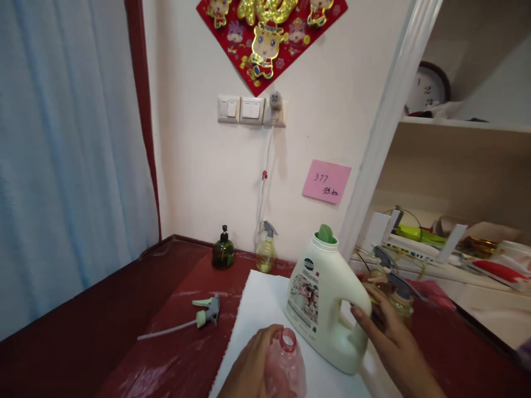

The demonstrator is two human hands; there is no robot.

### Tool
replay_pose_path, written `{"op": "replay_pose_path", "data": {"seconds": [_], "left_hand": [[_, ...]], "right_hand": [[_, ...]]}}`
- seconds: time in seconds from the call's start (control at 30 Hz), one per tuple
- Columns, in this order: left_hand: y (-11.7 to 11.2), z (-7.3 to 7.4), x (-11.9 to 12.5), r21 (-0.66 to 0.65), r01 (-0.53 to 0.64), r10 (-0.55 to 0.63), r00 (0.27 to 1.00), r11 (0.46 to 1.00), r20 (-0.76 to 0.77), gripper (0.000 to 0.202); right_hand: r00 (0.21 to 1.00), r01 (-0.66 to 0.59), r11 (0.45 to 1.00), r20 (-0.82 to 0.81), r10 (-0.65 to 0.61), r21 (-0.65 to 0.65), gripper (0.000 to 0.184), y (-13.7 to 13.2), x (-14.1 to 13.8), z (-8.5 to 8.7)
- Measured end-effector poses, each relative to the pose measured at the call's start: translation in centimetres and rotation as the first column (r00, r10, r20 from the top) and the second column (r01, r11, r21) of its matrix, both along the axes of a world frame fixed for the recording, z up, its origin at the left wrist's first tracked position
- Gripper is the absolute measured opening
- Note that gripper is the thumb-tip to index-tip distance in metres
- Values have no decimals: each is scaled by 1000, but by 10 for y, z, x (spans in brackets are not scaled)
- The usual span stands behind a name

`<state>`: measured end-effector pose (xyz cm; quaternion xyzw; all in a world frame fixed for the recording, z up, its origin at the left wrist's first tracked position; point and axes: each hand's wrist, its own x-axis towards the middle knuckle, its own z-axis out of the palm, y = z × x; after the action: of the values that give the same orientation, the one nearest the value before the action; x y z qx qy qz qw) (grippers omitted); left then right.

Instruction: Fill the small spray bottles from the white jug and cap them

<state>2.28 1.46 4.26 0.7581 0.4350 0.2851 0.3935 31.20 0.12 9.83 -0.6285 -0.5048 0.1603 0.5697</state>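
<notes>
A pale wall [199, 182] rises behind a glossy red tabletop [178, 359], with a blue curtain [70, 166] to the left and white shelving [468, 126] holding a round clock [427, 88] to the right. A red diamond-shaped decoration [269, 50] and a pink note [327, 181] marked "377" hang on the wall. The left hand [255, 359] is wrapped around a translucent pink bottle [286, 365], its open neck facing up, in front of a white sheet [269, 290] on the tabletop. Just beside it, a pale green detergent jug [319, 298] stands upright on the sheet, a green spout showing in its uncapped mouth. The right hand [385, 326] is at the jug's handle, a fingertip across its near side; whether the grip is closed I cannot tell. Left of the sheet lies a grey-and-green trigger sprayer head [209, 313] with its dip tube; near the wall stand a dark green pump bottle [223, 254] and a yellowish spray bottle [265, 255].
</notes>
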Motion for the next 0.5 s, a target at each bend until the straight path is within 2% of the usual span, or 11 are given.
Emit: {"op": "replay_pose_path", "data": {"seconds": [0.1,0.17,0.23,0.37,0.5], "left_hand": [[-1,4,1,6,-9,9,1000,1000,6,76],[-4,11,2,3,-14,14,1000,1000,5,67],[-6,17,2,-12,-11,11,1000,1000,-9,69],[-6,21,1,-61,2,-3,1000,998,-12,85],[-10,28,-1,-95,13,-15,1000,995,-24,83]], "right_hand": [[989,-48,998,-142,43,-32,84,18,-10,0],[981,-14,999,-194,3,-50,90,24,-18,3],[974,50,998,-218,-59,-45,94,25,-26,8],[972,176,984,-158,-174,0,88,16,-35,20],[961,271,962,-45,-271,-16,81,-9,-27,34]]}}
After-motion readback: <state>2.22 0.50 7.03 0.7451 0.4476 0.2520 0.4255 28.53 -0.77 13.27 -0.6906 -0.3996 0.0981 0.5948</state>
